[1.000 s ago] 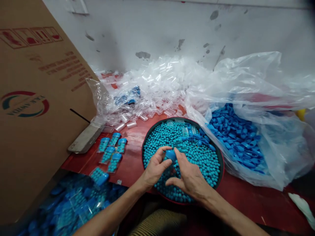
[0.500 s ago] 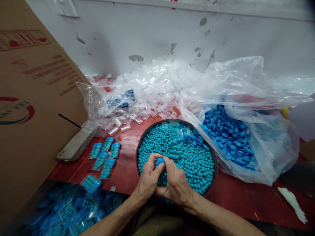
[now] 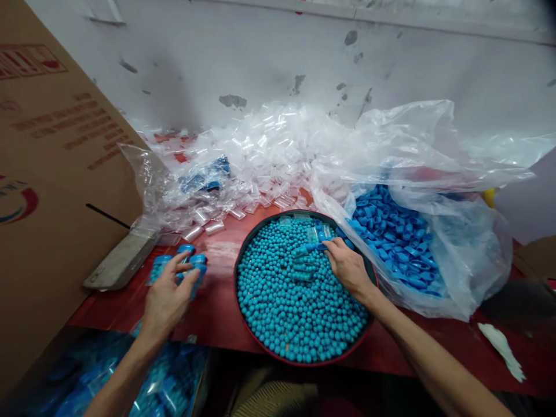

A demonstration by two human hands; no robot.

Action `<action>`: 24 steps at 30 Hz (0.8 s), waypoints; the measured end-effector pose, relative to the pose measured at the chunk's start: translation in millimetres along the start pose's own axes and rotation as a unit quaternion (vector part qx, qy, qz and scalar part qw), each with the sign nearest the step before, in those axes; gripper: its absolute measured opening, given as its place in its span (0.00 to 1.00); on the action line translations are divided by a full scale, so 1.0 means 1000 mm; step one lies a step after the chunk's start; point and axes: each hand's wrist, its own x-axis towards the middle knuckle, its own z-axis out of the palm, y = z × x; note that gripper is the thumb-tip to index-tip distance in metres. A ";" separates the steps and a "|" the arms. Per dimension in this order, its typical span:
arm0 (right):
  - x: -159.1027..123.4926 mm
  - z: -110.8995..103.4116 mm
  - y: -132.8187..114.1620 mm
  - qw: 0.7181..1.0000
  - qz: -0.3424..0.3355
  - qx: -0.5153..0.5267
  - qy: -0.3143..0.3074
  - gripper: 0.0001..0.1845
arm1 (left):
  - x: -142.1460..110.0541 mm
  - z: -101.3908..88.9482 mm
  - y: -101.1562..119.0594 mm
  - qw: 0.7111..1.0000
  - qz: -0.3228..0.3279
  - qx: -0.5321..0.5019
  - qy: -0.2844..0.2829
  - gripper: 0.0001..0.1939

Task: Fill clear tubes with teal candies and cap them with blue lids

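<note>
My left hand (image 3: pixel 167 298) is at the left of the table over a group of small clear containers (image 3: pixel 158 267) with blue caps, filled with turquoise beads. Its thumb and fingers are apart around the capped tops, and some containers are hidden under it. My right hand (image 3: pixel 347 266) reaches over the round tray (image 3: pixel 237 289), its fingertips pinched on a blue cap (image 3: pixel 320 247). Turquoise beads (image 3: pixel 299 324) fill the tray. Several clear containers (image 3: pixel 303 269) holding beads lie on the beads beside my right fingertips.
A clear plastic bag of blue caps (image 3: pixel 395 237) lies right of the tray. Clear empty containers (image 3: pixel 269 139) are heaped along the wall. A cardboard box (image 3: pixel 56 174) and a grey block (image 3: pixel 117 263) stand left. Below the table edge, capped containers (image 3: pixel 169 388) fill a box.
My hands were together over the tray around a blue-capped container. They have parted: the left moved to the capped containers, the right to the blue cap at the tray's upper right.
</note>
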 end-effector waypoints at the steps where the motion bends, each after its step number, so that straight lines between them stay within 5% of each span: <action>1: 0.006 0.004 0.005 0.999 -0.002 -0.032 -0.022 0.13 | 0.002 0.000 -0.001 0.998 0.010 0.046 0.040 0.23; 3: 0.016 0.012 0.010 0.994 -0.011 -0.083 -0.067 0.11 | 0.000 0.008 0.005 0.993 0.052 0.082 0.073 0.20; 5: 0.021 0.018 0.011 0.989 -0.013 -0.115 -0.093 0.08 | -0.010 0.025 0.021 0.990 0.123 0.060 0.040 0.15; 11: 0.003 0.013 0.021 0.989 0.020 -0.098 -0.112 0.09 | -0.041 0.098 0.072 0.911 0.319 0.110 -0.237 0.13; 16: -0.023 0.006 0.025 0.981 -0.014 -0.133 -0.141 0.08 | -0.043 0.127 0.085 0.873 0.348 0.185 -0.288 0.11; 24: -0.029 -0.009 0.026 0.969 -0.006 -0.189 -0.162 0.09 | -0.039 0.130 0.083 0.887 0.333 0.145 -0.284 0.08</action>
